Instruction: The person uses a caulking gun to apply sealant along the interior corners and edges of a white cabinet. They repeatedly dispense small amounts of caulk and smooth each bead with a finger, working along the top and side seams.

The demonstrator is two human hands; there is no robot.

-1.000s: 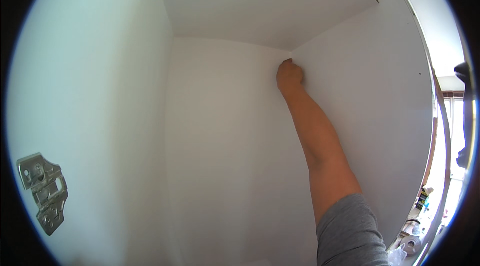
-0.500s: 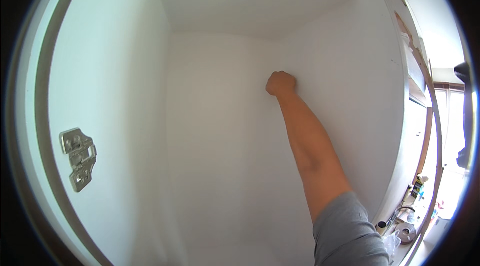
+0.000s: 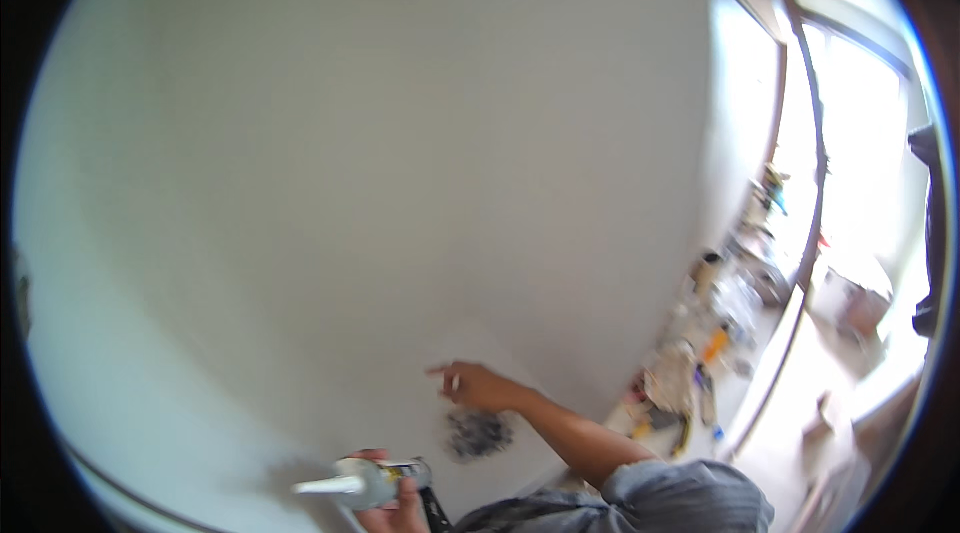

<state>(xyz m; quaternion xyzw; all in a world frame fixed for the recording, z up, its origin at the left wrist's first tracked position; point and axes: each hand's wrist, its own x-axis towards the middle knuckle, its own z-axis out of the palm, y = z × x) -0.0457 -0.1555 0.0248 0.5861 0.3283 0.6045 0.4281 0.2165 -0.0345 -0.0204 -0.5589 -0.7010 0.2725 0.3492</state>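
Note:
My left hand [image 3: 398, 505], at the bottom of the view, grips a sealant tube [image 3: 375, 483] with a long white nozzle [image 3: 328, 486], seated in a black dispensing gun [image 3: 433, 510]. To its upper right, my right hand [image 3: 465, 386] reaches low inside the white cabinet [image 3: 400, 183], index finger stretched out and the others loosely bent, with nothing visible in it. Just below that hand, a dark speckled patch or heap [image 3: 478, 433] lies on the cabinet's bottom; blur hides what it is.
At the right, a cluttered ledge [image 3: 740, 413] holds several tools, a clear plastic bag [image 3: 738, 308] and other items. A long thin strip [image 3: 818, 183] runs upright along that side. Beyond are a bright window [image 3: 860, 153] and a box-like object [image 3: 850, 298].
The view has tilted down. My right hand has dropped from the upper back corner to the cabinet's bottom and its fist has loosened. My left hand and sealant gun have come into view.

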